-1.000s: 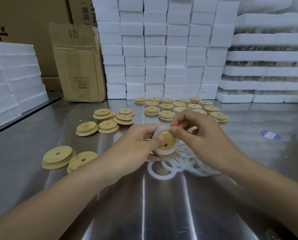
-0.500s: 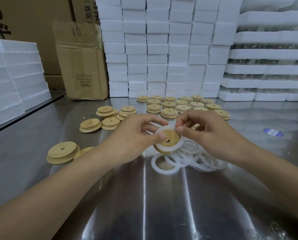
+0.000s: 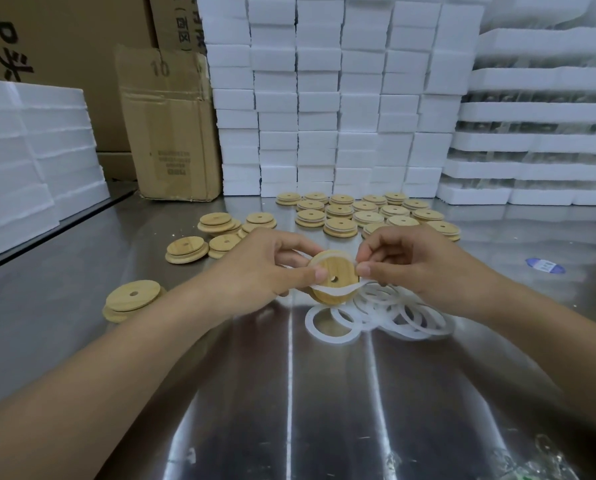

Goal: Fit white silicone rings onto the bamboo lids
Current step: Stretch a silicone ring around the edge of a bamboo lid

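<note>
My left hand [image 3: 258, 265] and right hand [image 3: 417, 261] hold one lid [image 3: 334, 273] up off the desk [image 3: 289, 393], tilted toward me, w/ a ring [image 3: 331, 290] stretched half round its rim. L fingers [image 3: 319, 273] pinch lid edge + ring; R fingers [image 3: 363, 270] pinch the ring at the opposite edge. Loose rings [image 3: 386, 315] lie in a pile just below my hands. Lids w/ rings [image 3: 365, 211] sit in rows beyond my hands, bare lids [image 3: 216, 233] to the left.
</note>
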`<action>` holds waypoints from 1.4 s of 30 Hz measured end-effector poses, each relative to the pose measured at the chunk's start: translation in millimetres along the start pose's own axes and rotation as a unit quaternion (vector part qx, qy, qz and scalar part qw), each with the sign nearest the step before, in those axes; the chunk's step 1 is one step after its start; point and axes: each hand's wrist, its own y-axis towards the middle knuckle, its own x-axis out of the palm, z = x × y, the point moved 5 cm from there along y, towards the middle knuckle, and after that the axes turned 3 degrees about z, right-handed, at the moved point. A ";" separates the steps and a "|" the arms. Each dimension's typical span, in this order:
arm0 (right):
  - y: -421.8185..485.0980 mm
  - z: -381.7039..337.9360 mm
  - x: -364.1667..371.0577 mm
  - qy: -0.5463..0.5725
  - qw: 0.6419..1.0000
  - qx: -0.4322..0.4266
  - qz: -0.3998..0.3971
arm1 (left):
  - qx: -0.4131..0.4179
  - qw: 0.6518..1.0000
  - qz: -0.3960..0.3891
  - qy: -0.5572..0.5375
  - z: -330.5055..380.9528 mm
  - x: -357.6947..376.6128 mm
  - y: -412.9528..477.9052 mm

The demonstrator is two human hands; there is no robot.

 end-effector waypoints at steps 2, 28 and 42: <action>-1.2 2.9 0.7 0.013 1.000 0.009 0.007 | 0.001 1.000 -0.004 -0.005 -1.5 0.7 -0.6; -5.7 5.9 11.2 -0.171 0.982 0.001 -0.086 | -0.033 0.999 0.019 -0.014 -3.6 6.1 -4.6; -9.6 -21.0 16.8 -0.185 0.981 -0.051 -0.031 | 0.090 0.994 0.063 0.006 22.3 22.7 -10.4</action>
